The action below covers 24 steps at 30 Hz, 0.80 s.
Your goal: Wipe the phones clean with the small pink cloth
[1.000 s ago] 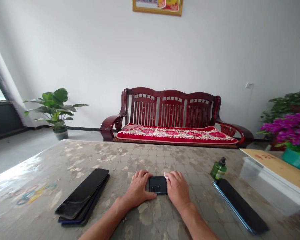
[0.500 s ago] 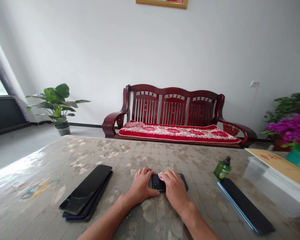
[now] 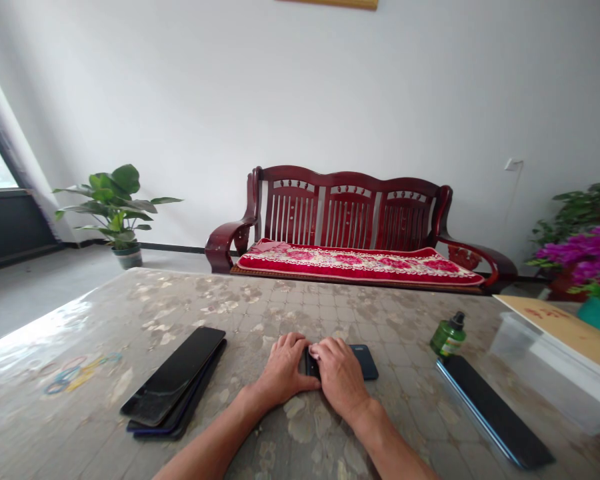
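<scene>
A dark phone (image 3: 365, 362) lies flat on the patterned tablecloth, its right end uncovered. My left hand (image 3: 285, 365) grips its left end between thumb and fingers. Over the phone's left part rests my right hand (image 3: 337, 373), its fingers bent together around a small pale piece, perhaps a cloth, mostly hidden beneath them. Left of my hands is a stack of several dark phones (image 3: 180, 373). To the right, another dark phone or stack (image 3: 495, 410) with a bluish edge lies at a slant below a green bottle (image 3: 449, 336).
Coloured rubber bands (image 3: 73, 377) lie on the table (image 3: 260, 300) at the left. A clear plastic box (image 3: 540, 367) with a tan sheet (image 3: 565, 330) on top stands at the right, near purple flowers (image 3: 580, 257). A red wooden bench (image 3: 347, 220) is behind the table.
My right hand has slid left along the phone, closer to my left hand, uncovering more of the phone's right end. My left hand stays at the left end.
</scene>
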### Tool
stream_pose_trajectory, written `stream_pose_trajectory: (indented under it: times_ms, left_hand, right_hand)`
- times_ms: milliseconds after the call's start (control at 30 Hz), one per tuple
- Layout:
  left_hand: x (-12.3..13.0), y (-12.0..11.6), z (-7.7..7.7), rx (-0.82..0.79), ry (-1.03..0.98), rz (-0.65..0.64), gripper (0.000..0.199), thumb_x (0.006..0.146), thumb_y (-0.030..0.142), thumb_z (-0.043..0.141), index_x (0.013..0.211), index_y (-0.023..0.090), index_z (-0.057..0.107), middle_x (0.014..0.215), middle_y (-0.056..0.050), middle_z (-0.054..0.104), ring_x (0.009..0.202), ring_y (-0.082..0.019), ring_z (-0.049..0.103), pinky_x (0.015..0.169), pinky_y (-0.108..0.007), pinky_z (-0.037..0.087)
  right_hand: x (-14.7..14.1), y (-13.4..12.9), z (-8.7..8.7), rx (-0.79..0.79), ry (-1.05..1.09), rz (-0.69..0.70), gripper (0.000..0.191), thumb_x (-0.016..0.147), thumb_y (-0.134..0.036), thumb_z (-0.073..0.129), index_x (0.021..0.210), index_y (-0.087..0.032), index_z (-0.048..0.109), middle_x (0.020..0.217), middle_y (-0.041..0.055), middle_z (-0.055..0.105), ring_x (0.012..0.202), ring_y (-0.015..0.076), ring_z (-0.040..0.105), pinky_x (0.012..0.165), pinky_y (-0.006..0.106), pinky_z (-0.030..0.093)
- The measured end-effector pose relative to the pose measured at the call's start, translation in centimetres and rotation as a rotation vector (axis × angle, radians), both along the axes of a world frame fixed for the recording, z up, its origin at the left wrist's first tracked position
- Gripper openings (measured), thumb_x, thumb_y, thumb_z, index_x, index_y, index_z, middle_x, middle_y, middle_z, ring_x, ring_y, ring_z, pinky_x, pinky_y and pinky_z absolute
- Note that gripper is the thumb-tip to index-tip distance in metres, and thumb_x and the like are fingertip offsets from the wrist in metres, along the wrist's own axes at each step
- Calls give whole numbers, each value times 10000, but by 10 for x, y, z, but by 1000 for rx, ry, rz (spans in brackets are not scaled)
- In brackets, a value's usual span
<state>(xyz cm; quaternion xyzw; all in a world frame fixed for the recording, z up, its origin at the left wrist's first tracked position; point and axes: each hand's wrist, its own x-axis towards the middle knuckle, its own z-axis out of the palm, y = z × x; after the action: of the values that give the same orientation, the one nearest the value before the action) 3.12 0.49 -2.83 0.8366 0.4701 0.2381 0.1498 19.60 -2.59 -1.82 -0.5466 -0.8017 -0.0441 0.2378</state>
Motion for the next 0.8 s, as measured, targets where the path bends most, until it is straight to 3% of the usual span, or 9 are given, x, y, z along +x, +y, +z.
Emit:
stream_pose_trajectory:
  times_ms: [233,433,533,800]
  left_hand:
    - [-2,1,2,-19,11,-6,687,554,417,898,1158,245,622,1227,-75,573,1155,-322,508,1003,-416,392]
    - [-1,-1,3,-21,21,-3,673,565,412,891,1157,240,622,1217,-77,575,1153,-318,509,1011,-415,388]
    - [-2,0,4,-21,25,-5,666,573,415,885,1159,240,621,1217,-75,576,1151,-312,512,1012,-406,388]
    - [-2,-1,7,-24,26,-2,629,606,417,861,1163,255,620,1234,-72,575,1164,-317,511,1013,-414,389]
  right_hand:
    - [38,0,0,32,-48,-234,195,935,-104,522,936,-217,682,933,57,659,910,228,555,818,333,406]
    - [20,-3,-4,39,18,-8,246,940,-76,500,967,-228,692,933,25,687,921,197,574,843,303,423]
    - [20,-3,-4,13,50,30,298,935,-48,488,997,-247,701,975,1,714,939,177,593,859,282,424]
    - [63,2,1,-39,-65,-238,345,892,-23,474,1044,-214,718,1020,51,737,949,217,619,862,322,432]
